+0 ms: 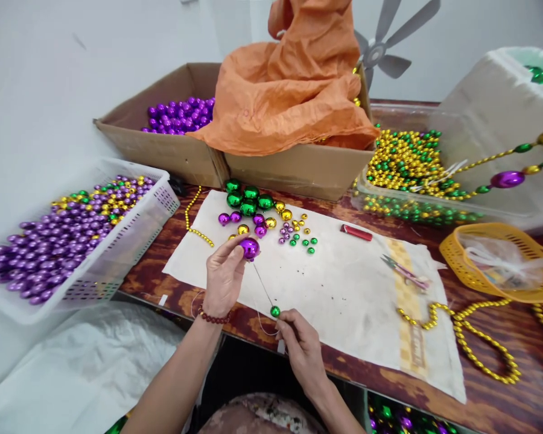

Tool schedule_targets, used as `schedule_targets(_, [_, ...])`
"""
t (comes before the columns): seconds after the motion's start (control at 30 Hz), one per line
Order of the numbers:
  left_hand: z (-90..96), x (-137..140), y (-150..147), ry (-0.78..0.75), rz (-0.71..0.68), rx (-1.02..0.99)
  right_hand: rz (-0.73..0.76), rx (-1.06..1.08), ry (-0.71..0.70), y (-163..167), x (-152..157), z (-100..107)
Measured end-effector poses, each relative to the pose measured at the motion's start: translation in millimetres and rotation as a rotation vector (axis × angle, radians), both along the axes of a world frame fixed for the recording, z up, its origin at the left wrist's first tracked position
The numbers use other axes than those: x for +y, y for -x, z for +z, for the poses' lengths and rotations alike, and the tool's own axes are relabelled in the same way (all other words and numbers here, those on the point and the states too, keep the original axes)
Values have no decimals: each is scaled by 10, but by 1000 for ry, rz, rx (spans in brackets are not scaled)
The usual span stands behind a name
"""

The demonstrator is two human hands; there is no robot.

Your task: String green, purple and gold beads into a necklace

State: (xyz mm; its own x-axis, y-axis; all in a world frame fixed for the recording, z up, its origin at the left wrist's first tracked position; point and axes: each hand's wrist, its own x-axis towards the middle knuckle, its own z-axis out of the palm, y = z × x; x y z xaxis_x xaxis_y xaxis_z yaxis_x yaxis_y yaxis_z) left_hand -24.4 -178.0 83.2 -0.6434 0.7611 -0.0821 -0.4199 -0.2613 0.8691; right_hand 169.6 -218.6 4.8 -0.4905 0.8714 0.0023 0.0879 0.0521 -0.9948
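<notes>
Between the thumb and fingers of my left hand [224, 274] is a large shiny purple bead [250, 248]. A thin straight strand [263, 284], needle or thread I cannot tell, runs down from it to a small green bead [275, 311]. My right hand [301, 343] is closed at that green bead, fingertips pinched just below it. A pale loose thread [261, 322] curves beside the right fingertips. Beyond my left hand, large green beads [248, 208], purple beads [235, 217], gold beads [286, 214] and smaller beads [294, 232] lie grouped on a white cloth [344, 289].
A red-handled tool [356, 232] and thread snips [405, 272] lie on the cloth. Gold bead strings [484, 355] trail at right near a yellow basket [447, 247]. A white basket [163, 181] stands left, a cardboard box [289, 172] behind, a clear bin [366, 193] back right.
</notes>
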Motion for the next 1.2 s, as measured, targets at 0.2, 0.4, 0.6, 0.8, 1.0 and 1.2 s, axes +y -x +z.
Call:
schedule_targets(0.2, [32, -39, -24, -11, -16, -7, -9, 38, 9, 84, 7, 52])
schedule_targets(0.4, [12, -97, -93, -7, -2, 11, -35, 91, 16, 143, 12, 47])
schedule_targets(0.6, [-10, -205, -212, -1, -39, 161, -72, 152, 29, 199, 26, 87])
schedule_targets(0.8, [-39, -307, -297, 17, -47, 313, -95, 172, 59, 232, 48, 145])
schedule_targets(1.0, [-176, -217, -249, 115, -238, 422, -176, 177, 117, 219, 86, 142])
schedule_targets(1.2, [-391, 599, -123, 227, -304, 1260, -203, 202, 170, 77, 52, 60])
